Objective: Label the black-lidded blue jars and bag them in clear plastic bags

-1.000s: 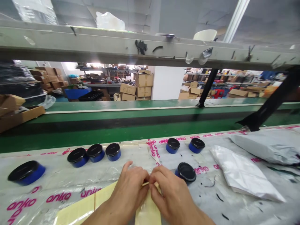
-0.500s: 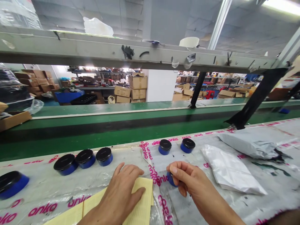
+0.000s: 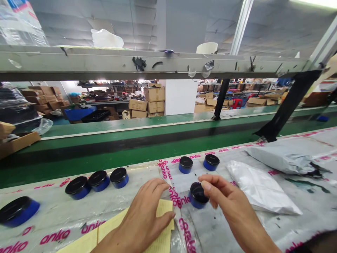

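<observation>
- Black-lidded blue container [image 3: 198, 196]: on the plastic-covered table [image 3: 218, 232], low in my feed and right of centre. I read all clock positions below from it, with 12 on the far side.
- Right hand [image 3: 228, 198]: I have it at 3 o'clock, just beside the container's rim. Thumb and index finger are bent toward each other, tips near one another; I cannot tell whether they touch or grip the container.
- Left hand [image 3: 147, 214]: I have it between 8 and 9 o'clock, palm down over the yellow sheets [image 3: 161, 239], thumb spread well apart from the other fingers.
- Yellow sheets: at 8 o'clock, partly covered by the left hand and forearm.
- Two similar containers: one at 11 o'clock [image 3: 185, 165], one at 1 o'clock [image 3: 211, 162], both upright.
- Row of three containers [image 3: 99, 181]: near 9 o'clock, well apart.
- White packet [image 3: 263, 189]: at 3 o'clock, beyond the right hand.
- Green surface [image 3: 147, 149]: across 12 o'clock, past the table edge.
</observation>
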Tool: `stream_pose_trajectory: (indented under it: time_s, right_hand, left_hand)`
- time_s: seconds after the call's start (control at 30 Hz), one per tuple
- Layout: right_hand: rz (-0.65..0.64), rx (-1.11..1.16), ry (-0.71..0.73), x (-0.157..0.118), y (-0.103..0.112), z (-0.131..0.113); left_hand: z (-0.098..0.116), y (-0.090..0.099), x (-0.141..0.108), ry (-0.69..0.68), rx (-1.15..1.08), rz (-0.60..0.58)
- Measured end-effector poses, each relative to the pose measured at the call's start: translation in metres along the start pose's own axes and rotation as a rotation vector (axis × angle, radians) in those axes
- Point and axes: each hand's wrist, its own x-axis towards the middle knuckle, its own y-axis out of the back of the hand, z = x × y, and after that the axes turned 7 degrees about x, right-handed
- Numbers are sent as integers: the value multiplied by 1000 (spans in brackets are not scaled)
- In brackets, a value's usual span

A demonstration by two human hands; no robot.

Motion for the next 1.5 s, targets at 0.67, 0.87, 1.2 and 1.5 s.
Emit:
stream_pose_trajectory:
  time_s: [0.67, 0.87, 1.2, 1.5]
  right_hand:
    - [190, -86, 76, 52, 7, 42]
    - [291, 88, 80, 32, 25, 37]
    - [97, 98, 155, 19, 13, 49]
    - [260, 138, 62, 13, 25, 41]
  left_hand:
    - [53, -49, 74, 75, -22, -135]
    - [56, -53, 67, 58, -110, -65]
    - [63, -53, 65, 13, 6, -103]
    - [48, -56, 64, -5, -95, -89]
